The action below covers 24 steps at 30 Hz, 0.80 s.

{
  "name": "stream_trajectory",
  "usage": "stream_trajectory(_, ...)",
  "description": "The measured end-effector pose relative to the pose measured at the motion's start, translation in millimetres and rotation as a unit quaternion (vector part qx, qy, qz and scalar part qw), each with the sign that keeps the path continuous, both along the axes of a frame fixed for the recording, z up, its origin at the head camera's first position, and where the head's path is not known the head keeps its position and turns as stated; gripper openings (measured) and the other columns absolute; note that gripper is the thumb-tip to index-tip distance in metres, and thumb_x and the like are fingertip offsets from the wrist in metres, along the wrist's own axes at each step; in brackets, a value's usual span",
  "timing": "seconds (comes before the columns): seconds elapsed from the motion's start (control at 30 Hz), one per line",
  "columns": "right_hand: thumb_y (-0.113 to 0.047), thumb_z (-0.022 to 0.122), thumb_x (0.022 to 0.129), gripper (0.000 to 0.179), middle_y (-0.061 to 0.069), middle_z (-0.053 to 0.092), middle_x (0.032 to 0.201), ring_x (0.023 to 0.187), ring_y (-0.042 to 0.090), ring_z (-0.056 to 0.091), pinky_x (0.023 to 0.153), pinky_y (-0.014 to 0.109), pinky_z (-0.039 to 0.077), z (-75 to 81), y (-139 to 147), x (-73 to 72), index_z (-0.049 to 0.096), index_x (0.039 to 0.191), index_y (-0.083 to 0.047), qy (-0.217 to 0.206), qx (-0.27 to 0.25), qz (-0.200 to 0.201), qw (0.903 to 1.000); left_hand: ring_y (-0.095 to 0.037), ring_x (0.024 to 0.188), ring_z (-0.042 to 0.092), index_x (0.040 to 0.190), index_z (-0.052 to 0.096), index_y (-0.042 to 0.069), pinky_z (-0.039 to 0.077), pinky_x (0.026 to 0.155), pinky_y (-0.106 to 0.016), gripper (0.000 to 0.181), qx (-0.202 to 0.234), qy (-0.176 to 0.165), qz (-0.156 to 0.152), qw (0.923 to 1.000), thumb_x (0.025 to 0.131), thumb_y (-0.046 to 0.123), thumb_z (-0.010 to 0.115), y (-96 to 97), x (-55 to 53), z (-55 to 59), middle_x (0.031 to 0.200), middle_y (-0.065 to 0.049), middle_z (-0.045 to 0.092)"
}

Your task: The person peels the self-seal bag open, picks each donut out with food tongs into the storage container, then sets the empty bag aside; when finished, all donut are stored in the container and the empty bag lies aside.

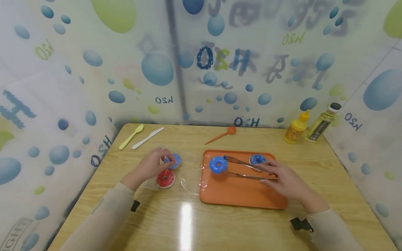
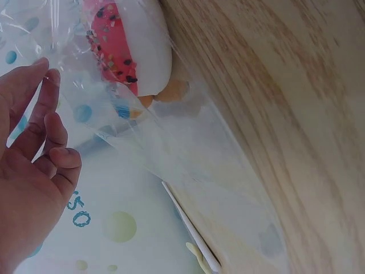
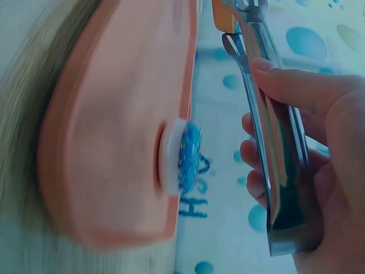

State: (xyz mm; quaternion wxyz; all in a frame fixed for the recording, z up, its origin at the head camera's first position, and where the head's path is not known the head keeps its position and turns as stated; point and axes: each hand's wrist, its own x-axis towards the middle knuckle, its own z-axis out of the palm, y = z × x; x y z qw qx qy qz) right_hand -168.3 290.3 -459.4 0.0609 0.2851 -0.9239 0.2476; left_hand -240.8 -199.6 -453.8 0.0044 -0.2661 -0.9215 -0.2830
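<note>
In the head view my left hand (image 1: 152, 163) pinches the edge of a clear plastic bag (image 2: 171, 145) between thumb and index finger. Inside the bag lie a red sprinkled donut (image 1: 165, 179) and a light blue donut (image 1: 177, 161), partly covered by that hand. My right hand (image 1: 287, 181) grips metal tongs (image 3: 285, 165). Between the tongs' fork-like ends is a glossy blue donut (image 1: 215, 168), over the left part of the orange tray (image 1: 238, 197). Another donut, blue with sprinkles (image 3: 189, 157), sits on the tray near its back edge, close to the right hand.
At the back left lie a yellow-green spoon (image 1: 132, 136) and a white knife (image 1: 147, 138). An orange spoon (image 1: 220, 135) lies behind the tray. A yellow squeeze bottle (image 1: 295, 129) and an oil bottle (image 1: 321, 126) stand at the back right, near the patterned curtain walls (image 1: 204, 101).
</note>
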Motion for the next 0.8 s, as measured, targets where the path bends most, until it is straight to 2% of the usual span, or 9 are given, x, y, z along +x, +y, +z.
stream_trajectory(0.13, -0.018, 0.083, 0.088, 0.05, 0.0, 0.065, 0.119, 0.087, 0.017, 0.061, 0.068, 0.03, 0.048, -2.1, 11.3, -2.3, 0.069, 0.136, -0.018, 0.009, 0.004, -0.01, 0.9999, -0.023, 0.086, 0.057, 0.094, 0.077, 0.017, 0.047, 0.075, -0.032, 0.006, 0.0, -0.005, 0.008, 1.0, 0.095, 0.022, 0.077, -1.6, 0.5, 0.1, 0.095, 0.009, 0.07)
stream_trajectory(0.33, -0.019, 0.082, 0.09, 0.048, 0.004, 0.066, 0.116, 0.08, 0.009, 0.056, 0.066, 0.028, 0.047, -7.3, 21.1, -8.9, 0.069, 0.135, -0.015, 0.011, 0.017, -0.033, 0.9993, -0.022, 0.086, 0.057, 0.092, 0.075, 0.017, 0.046, 0.075, -0.032, 0.006, -0.009, 0.004, 0.009, 0.9999, 0.095, 0.022, 0.077, -3.0, 0.3, 0.0, 0.096, 0.008, 0.07)
stream_trajectory(0.47, -0.02, 0.081, 0.091, 0.046, 0.006, 0.066, 0.114, 0.08, 0.011, 0.055, 0.066, 0.029, 0.047, -9.9, 20.0, -12.6, 0.069, 0.135, -0.012, 0.01, 0.027, -0.043, 0.9986, -0.022, 0.087, 0.057, 0.094, 0.076, 0.016, 0.047, 0.076, -0.032, 0.007, -0.011, 0.0, 0.01, 0.9999, 0.095, 0.023, 0.077, -2.5, 0.2, -0.4, 0.095, 0.008, 0.07)
stream_trajectory(0.67, -0.022, 0.08, 0.092, 0.046, 0.007, 0.065, 0.113, 0.088, 0.018, 0.063, 0.07, 0.036, 0.051, -9.6, 14.1, -13.2, 0.068, 0.135, -0.009, -0.003, 0.052, -0.071, 0.9961, -0.023, 0.088, 0.058, 0.095, 0.077, 0.016, 0.047, 0.077, -0.032, 0.005, -0.01, -0.004, 0.006, 0.9999, 0.095, 0.02, 0.077, -0.1, 0.6, -2.0, 0.095, 0.01, 0.07)
stream_trajectory(0.8, -0.02, 0.08, 0.092, 0.046, 0.008, 0.066, 0.115, 0.091, 0.02, 0.064, 0.071, 0.037, 0.052, -6.4, 12.1, -11.9, 0.069, 0.134, -0.009, -0.017, 0.058, -0.071, 0.9956, -0.025, 0.089, 0.058, 0.095, 0.077, 0.016, 0.047, 0.077, -0.032, 0.005, -0.009, -0.007, 0.005, 0.9999, 0.095, 0.021, 0.077, 0.4, 0.9, -2.2, 0.095, 0.01, 0.071)
